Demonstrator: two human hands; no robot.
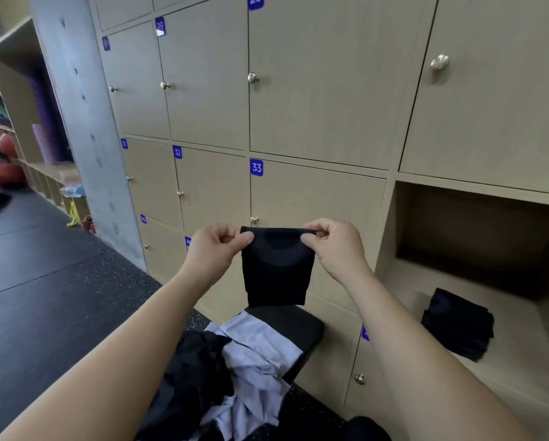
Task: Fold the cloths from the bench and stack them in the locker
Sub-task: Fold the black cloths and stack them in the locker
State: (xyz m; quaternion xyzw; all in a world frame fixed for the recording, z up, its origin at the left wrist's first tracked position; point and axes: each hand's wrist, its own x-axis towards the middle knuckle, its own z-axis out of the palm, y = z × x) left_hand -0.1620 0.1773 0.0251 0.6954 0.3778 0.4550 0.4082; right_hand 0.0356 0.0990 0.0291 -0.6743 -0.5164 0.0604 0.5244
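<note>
Several open cubbies (18,100) at the far left hold purple rolled mats (42,141) and reddish balls (7,173). Beside them stands a grey concrete pillar (75,122), then a wall of closed pale wooden doors, one numbered 33 (314,198). In front of that door the left hand (217,246) pinches the top left corner of a black cloth (278,272) between thumb and curled fingers, and the right hand (333,246) pinches the top right corner likewise. The cloth hangs between them in the air above the bench (298,323), folded into a smooth, narrow rectangle with a straight top edge. On the black padded bench lies a crumpled heap: black cloths (193,370) to the left, pale blue-grey cloths (260,354) to the right. At the right an open locker (476,230) holds a stack of folded black cloths (457,324) on its floor, near the front.
</note>
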